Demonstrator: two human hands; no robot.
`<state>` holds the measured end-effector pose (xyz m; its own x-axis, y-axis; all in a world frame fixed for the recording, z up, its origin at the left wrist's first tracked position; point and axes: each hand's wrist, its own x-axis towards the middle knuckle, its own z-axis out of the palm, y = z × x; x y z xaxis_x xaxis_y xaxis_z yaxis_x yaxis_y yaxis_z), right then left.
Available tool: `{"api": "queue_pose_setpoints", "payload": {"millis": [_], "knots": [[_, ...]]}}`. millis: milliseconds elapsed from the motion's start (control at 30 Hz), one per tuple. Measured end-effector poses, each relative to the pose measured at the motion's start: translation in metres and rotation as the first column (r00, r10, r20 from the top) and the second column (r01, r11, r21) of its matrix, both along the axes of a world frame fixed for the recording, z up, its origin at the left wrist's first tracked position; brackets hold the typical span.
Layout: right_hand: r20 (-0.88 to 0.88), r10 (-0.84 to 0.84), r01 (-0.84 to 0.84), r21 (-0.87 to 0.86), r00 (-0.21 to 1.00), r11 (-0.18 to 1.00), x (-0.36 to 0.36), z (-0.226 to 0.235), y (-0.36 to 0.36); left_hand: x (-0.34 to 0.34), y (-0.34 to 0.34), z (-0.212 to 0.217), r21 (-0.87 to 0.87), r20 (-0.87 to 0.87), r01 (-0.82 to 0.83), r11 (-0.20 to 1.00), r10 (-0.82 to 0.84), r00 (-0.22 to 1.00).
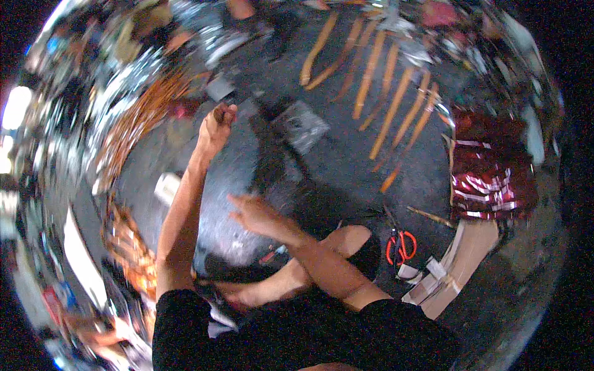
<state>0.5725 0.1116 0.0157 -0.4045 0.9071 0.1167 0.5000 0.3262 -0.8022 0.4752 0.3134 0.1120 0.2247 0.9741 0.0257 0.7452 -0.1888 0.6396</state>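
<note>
Above the crossed legs, left hand [216, 127] fisted on something small and dark, blurred; likely light, pinch-held. Right hand [250, 213] spread, holding nothing. Scissors [401, 246] well right on floor [346, 161]

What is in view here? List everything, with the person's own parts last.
wooden sticks: about ten, orange-tan, spread on floor, upper right
scissors: one, red handles, floor, right of the knee
shiny fabric: one piece, dark red, far right
cardboard pieces: several, pale brown, below the fabric
clear bag: one, grey, floor centre
floor: dark grey
left hand: closed, raised, contents unclear
right hand: fingers apart, blurred, holding nothing visible
</note>
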Motion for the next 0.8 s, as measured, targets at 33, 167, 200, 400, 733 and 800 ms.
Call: {"api": "queue_pose_setpoints", "payload": {"millis": [33,167,200,400,733,800], "knots": [[0.065,0.065,-0.058,-0.113,0.996,0.992,0.001,0.014,0.001,-0.04,-0.029,-0.012,0.13,0.312,0.025,0.991,-0.064,0.948],[0.181,0.162,-0.112,-0.257,0.97,0.96,0.003,0.073,-0.005,-0.18,-0.137,-0.02,-0.098,0.436,-0.081,0.992,0.116,0.893],[0.098,0.085,-0.079,-0.06,0.992,0.995,0.005,0.059,-0.012,-0.207,-0.157,-0.018,-0.115,0.372,-0.138,0.984,0.171,0.912],[0.153,0.112,-0.081,-0.194,0.982,0.978,-0.012,0.096,-0.024,-0.372,-0.283,-0.074,0.028,0.05,-0.613,0.789,0.612,0.79],[0.243,0.145,-0.084,-0.247,0.959,0.965,-0.02,0.081,-0.03,-0.451,-0.3,-0.128,0.262,-0.309,-0.727,0.635,0.768,0.56],[0.239,0.116,-0.055,-0.249,0.964,0.967,-0.019,0.084,-0.032,-0.443,-0.285,-0.108,0.093,-0.114,-0.867,0.489,0.871,0.479]]}}
